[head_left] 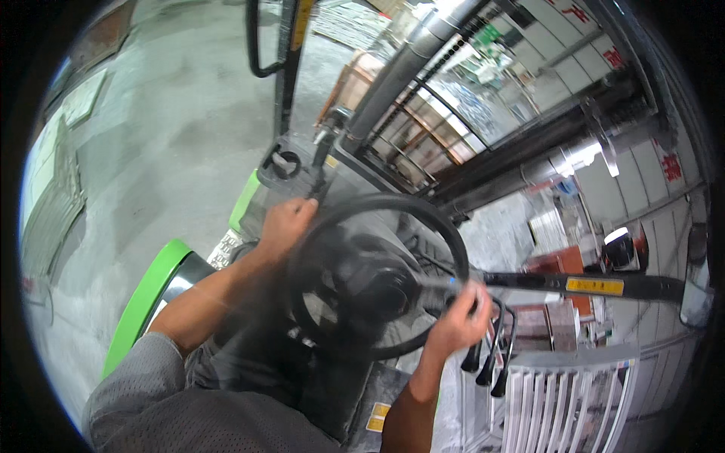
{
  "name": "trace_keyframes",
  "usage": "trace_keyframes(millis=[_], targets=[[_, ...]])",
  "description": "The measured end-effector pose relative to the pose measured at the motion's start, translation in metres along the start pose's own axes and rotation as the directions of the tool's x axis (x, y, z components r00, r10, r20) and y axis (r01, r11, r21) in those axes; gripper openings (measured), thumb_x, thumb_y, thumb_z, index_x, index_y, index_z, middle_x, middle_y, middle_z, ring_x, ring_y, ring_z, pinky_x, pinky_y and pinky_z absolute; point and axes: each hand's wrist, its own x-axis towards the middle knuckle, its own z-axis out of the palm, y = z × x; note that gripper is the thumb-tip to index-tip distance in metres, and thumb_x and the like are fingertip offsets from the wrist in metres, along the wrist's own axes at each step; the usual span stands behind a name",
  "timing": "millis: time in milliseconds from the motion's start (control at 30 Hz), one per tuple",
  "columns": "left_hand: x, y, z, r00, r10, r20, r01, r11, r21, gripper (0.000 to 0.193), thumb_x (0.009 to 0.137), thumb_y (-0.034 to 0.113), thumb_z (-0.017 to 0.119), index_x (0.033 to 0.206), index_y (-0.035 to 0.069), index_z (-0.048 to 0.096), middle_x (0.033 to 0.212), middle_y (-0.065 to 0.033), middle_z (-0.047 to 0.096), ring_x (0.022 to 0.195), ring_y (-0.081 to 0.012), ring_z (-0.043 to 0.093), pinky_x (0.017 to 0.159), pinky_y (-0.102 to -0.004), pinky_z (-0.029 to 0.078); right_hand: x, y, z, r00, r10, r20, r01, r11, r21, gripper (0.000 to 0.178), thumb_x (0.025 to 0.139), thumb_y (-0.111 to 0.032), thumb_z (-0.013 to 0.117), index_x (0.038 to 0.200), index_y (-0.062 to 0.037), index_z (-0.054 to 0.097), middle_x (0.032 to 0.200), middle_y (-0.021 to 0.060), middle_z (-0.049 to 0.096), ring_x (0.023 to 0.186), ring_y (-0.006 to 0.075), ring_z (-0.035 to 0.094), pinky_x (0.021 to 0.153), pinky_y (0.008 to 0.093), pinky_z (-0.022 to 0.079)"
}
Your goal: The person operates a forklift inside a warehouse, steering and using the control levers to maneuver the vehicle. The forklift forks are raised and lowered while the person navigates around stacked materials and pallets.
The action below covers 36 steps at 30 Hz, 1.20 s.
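Observation:
A black steering wheel (394, 202) stands in front of me, its lower left part smeared by motion. Just outside the left of its rim, my left hand (287, 226) is closed around the lower end of a dark upright lever (321, 175). At the opposite side, the fingers of my right hand (459, 325) curl at the rim, partly blurred, and hide that stretch of it. Several black-knobbed control levers (485, 371) stand just right of this hand, apart from it.
Dark mast posts (400, 72) and a barred guard (438, 124) rise ahead. A green body panel (147, 302) lies at my left. Stacked sheets (53, 196) stand on the far-left floor. White slatted metalwork (566, 404) is at the lower right, below a mirror (696, 291).

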Motion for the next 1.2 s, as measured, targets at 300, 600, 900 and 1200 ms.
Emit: trace_keyframes(millis=[300,600,900,1200], targets=[[0.027,-0.029,0.0,0.997,0.067,-0.039,-0.068,0.997,-0.031,0.039,0.097,0.033,0.055,0.08,-0.001,0.064,0.072,-0.0152,0.062,0.065,-0.0236,0.056,0.064,-0.0385,0.045,-0.048,-0.134,0.128,0.824,-0.436,0.361,0.327,0.888,0.324,0.006,0.085,-0.008,0.066,0.089,-0.0044,0.063,0.076,0.0122,0.056,0.076,0.0318,0.056,0.067,0.0436,0.042],[0.048,0.002,-0.007,0.99,0.102,0.093,-0.104,0.994,0.02,0.045,0.099,0.033,0.05,0.083,-0.007,0.062,0.065,-0.0142,0.059,0.061,-0.0153,0.053,0.061,-0.0358,0.045,-0.127,-0.021,-0.033,0.915,-0.185,0.359,0.154,0.982,0.112,0.011,0.084,0.0,0.068,0.093,-0.0042,0.069,0.08,0.0098,0.065,0.072,0.0291,0.062,0.067,0.0389,0.049],[0.051,-0.011,0.001,0.994,0.088,0.071,-0.084,0.995,-0.051,0.047,0.099,0.036,0.048,0.084,-0.007,0.06,0.068,-0.0156,0.06,0.065,-0.0179,0.057,0.066,-0.0375,0.046,0.032,-0.025,0.058,0.994,-0.095,-0.053,0.101,0.987,0.122,0.016,0.093,-0.009,0.062,0.102,0.0031,0.069,0.091,0.0129,0.07,0.078,0.0207,0.064,0.072,0.0323,0.051],[0.035,-0.009,0.009,0.98,0.19,0.062,-0.187,0.982,-0.038,0.043,0.098,0.036,0.051,0.088,-0.002,0.067,0.085,-0.023,0.067,0.075,-0.0388,0.064,0.071,-0.0437,0.049,-0.062,-0.132,0.118,0.839,-0.471,0.271,0.409,0.876,0.256,0.01,0.09,-0.009,0.063,0.099,-0.0042,0.065,0.074,0.0103,0.054,0.069,0.0276,0.054,0.063,0.0398,0.044]])
